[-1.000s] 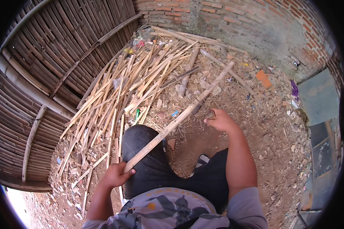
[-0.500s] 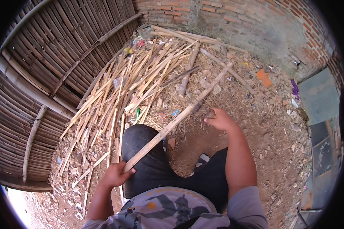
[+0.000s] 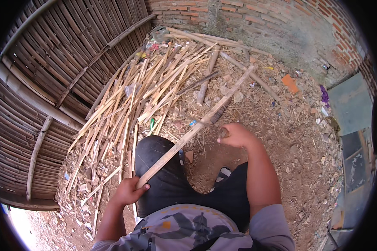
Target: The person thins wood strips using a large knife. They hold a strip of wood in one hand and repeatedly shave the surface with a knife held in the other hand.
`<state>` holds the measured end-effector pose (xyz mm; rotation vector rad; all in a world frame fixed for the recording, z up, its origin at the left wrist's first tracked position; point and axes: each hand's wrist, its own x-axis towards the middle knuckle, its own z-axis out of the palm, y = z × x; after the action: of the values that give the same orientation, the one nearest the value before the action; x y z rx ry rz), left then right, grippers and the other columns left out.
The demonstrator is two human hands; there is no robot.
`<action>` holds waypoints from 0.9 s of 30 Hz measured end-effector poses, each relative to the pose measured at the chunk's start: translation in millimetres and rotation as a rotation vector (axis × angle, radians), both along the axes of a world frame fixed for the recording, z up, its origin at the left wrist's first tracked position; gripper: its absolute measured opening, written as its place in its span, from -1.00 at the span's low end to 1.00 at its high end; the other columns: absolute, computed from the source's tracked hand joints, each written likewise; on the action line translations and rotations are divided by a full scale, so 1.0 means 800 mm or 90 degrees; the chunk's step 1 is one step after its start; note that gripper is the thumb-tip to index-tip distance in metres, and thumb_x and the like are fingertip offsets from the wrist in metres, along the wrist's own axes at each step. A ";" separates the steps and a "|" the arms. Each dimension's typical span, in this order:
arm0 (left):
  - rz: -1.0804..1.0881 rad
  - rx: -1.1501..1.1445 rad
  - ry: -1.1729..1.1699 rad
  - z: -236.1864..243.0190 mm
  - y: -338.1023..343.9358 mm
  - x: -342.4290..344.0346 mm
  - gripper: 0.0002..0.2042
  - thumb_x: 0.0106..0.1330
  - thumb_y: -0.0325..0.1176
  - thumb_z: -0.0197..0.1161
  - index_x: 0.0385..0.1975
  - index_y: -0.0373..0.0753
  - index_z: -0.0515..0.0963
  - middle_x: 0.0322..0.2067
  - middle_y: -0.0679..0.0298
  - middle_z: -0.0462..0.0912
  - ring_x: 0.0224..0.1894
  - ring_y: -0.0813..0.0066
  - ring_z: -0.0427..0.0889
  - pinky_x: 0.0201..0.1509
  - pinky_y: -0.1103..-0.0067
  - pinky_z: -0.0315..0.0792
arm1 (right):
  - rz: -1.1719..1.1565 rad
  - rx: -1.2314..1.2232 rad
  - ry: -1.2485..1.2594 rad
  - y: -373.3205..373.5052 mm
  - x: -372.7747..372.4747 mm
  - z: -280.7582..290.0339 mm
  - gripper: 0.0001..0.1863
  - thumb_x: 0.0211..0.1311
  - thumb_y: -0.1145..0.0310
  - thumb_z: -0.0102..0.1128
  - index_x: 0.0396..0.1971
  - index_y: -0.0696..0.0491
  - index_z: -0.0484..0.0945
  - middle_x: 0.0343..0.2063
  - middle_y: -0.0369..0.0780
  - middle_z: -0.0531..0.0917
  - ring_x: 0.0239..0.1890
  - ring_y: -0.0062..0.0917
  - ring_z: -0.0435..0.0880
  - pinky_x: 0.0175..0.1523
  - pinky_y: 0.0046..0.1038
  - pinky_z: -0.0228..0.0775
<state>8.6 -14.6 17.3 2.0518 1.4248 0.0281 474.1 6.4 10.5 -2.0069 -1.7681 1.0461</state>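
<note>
My left hand (image 3: 127, 191) is closed around the near end of a long bamboo stick (image 3: 194, 129). The stick lies across my left knee (image 3: 155, 150) and points up and away to the pile of split sticks (image 3: 155, 90) by the brick wall (image 3: 255, 21). My right hand (image 3: 235, 135) is curled shut on a small tool beside the stick; I cannot tell what kind. I think the stick is light, stiff and splintery, so hold it low at the end.

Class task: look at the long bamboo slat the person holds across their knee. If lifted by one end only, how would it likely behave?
The bamboo slat looks stiff: it runs straight from the left hand out over the ground. Being long and thin, its far end would probably sag or wobble slightly. It seems light, since one closed hand carries its end.
</note>
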 end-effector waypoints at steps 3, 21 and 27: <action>0.002 -0.026 -0.005 0.003 0.003 0.003 -0.48 0.26 0.12 0.37 -0.52 -0.31 0.48 -0.59 -0.04 0.58 -0.48 -0.04 0.63 -0.36 0.25 0.48 | -0.168 0.059 -0.008 0.000 0.036 -0.020 -0.44 0.10 0.11 0.43 0.07 0.10 0.60 -0.10 -0.01 0.72 -0.03 -0.16 0.70 0.09 -0.21 0.50; -0.018 -0.002 -0.016 -0.001 0.004 0.002 -0.48 0.27 0.12 0.36 -0.51 -0.30 0.47 -0.59 -0.05 0.58 -0.48 -0.07 0.63 -0.36 0.23 0.48 | -0.155 0.064 0.021 -0.003 0.029 -0.012 -0.44 0.09 0.12 0.44 0.03 0.15 0.60 -0.14 0.03 0.70 -0.07 -0.13 0.70 0.05 -0.22 0.49; -0.011 -0.020 -0.019 -0.003 0.003 -0.001 -0.48 0.27 0.12 0.36 -0.51 -0.30 0.47 -0.60 -0.04 0.57 -0.50 -0.06 0.62 -0.37 0.23 0.47 | 0.007 0.024 -0.047 -0.009 -0.023 0.022 -0.46 0.11 0.13 0.42 0.03 0.14 0.61 -0.17 0.05 0.70 -0.06 -0.10 0.69 0.05 -0.20 0.51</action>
<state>7.4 -12.3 14.7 2.0296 1.3795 0.0289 455.9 -1.0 28.2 -2.0402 -1.8229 0.9473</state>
